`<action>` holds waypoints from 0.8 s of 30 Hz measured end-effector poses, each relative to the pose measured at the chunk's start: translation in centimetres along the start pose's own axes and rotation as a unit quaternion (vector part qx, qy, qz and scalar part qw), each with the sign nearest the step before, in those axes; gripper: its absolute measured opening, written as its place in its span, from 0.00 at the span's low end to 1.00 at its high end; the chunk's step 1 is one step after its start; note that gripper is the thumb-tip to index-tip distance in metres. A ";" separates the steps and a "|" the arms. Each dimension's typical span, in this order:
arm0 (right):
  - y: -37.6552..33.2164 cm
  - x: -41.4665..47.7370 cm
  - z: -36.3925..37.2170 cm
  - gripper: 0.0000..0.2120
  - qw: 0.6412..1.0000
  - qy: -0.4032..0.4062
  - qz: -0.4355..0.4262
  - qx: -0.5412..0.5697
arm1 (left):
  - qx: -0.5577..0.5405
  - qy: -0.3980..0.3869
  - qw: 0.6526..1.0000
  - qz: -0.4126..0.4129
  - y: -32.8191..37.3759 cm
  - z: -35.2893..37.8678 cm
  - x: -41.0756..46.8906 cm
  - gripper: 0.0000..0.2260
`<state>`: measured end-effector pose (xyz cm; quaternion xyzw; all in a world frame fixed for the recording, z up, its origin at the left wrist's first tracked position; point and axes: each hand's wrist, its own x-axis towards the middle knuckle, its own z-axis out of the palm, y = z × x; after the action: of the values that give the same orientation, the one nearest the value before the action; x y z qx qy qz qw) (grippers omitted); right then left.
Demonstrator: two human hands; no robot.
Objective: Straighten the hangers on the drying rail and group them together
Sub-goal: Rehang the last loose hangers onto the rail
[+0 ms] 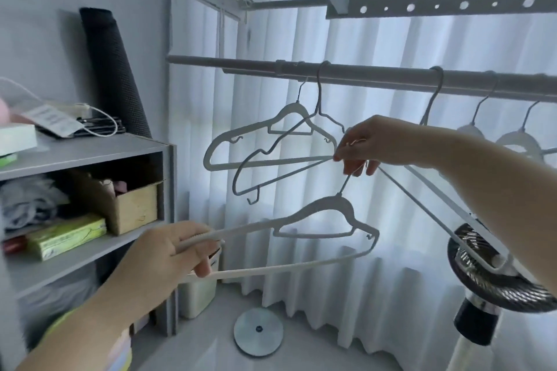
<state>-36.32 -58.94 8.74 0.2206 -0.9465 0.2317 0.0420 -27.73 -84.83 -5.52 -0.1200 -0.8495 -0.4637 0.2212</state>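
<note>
A grey drying rail [376, 74] runs across the upper middle. Two white hangers [241, 156] hang crookedly from its left part, overlapping each other. A third white hanger [328, 214] is off the rail; my left hand [168, 259] grips its left end, and my right hand [367, 144] pinches its metal hook at the right tips of the two crooked hangers. Another hanger [470, 226] slants steeply down from the rail behind my right forearm. Two more hangers [512, 141] hang on the rail at far right.
A grey shelf unit [90, 150] with boxes and clutter stands on the left. A black fan [494, 283] is at lower right, a round metal base [258, 331] on the floor. White curtains [391, 250] hang behind; a second perforated rail [437, 4] is overhead.
</note>
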 end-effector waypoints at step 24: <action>-3.8 -11.6 4.5 0.09 0.980 -0.038 0.083 0.180 | 0.036 -0.056 0.992 -0.110 5.1 4.4 -9.2 0.18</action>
<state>-24.09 -59.43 4.22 0.1542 -0.9054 0.3920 -0.0536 -18.75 -78.39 -8.34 -0.0433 -0.8847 -0.4471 0.1247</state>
